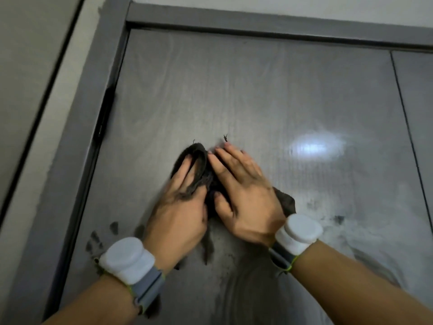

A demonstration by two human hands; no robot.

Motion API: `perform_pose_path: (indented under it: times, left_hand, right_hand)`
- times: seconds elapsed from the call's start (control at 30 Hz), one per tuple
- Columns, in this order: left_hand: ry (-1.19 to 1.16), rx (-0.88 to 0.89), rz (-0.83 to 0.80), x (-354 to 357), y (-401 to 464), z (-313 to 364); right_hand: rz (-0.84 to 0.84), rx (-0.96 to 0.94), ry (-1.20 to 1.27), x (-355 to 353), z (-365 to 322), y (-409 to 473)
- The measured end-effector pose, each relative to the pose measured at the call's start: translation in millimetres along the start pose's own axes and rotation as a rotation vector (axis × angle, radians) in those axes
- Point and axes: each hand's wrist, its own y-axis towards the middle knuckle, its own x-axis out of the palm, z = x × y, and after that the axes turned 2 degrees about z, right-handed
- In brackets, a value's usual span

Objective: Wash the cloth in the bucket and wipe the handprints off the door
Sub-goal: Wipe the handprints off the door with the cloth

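A dark grey door (234, 90) fills the view. Against it lies a dark, crumpled cloth (207, 177), with both hands on it. My left hand (180, 207) presses the cloth's left part, and a fold of cloth runs over its fingers. My right hand (243, 198) lies flat with straight fingers on the cloth's right part. One corner of the cloth (287, 202) sticks out by my right wrist. Dark handprint smudges (98, 240) mark the door to the left of my left wrist, and fainter smears (337, 219) show on the right. The bucket is out of view.
The grey door frame (89, 137) runs along the left and top, with a black hinge (106, 113) on the left edge. A light wall (30, 66) lies beyond it. A vertical seam (405, 127) divides the door at the right. Both wrists carry white sensor bands.
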Motion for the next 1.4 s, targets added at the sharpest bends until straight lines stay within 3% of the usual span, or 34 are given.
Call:
perform_pose_path:
  times: [0.17,0.3,0.5,0.63,0.7,0.97,1.2,1.4]
  left_hand:
    - [-0.119,-0.071,0.018,-1,3,2]
    - [0.007,-0.099,0.029,9,5,14]
    - [-0.072,-0.11,0.002,8,7,21]
    - [-0.178,-0.203,0.008,10,6,29]
    - [-0.173,-0.158,0.022,14,8,40]
    - [0.015,-0.005,0.038,74,63,166]
    - [0.044,0.091,0.009,136,93,322]
    - [0.003,0.127,-0.053,155,75,383]
  right_hand:
    - [0.059,-0.054,0.094,0,12,0]
    - [0.029,-0.133,0.117,-5,22,-1]
    - [0.149,-0.087,0.169,-6,37,-1]
    - [0.062,-0.214,0.156,-10,47,8]
    - [0.047,-0.232,0.139,-15,58,9]
    - [0.178,-0.057,0.096,-65,179,-61]
    - [0.3,0.078,-0.001,-127,296,-167]
    - [0.275,0.173,0.02,-144,322,-229]
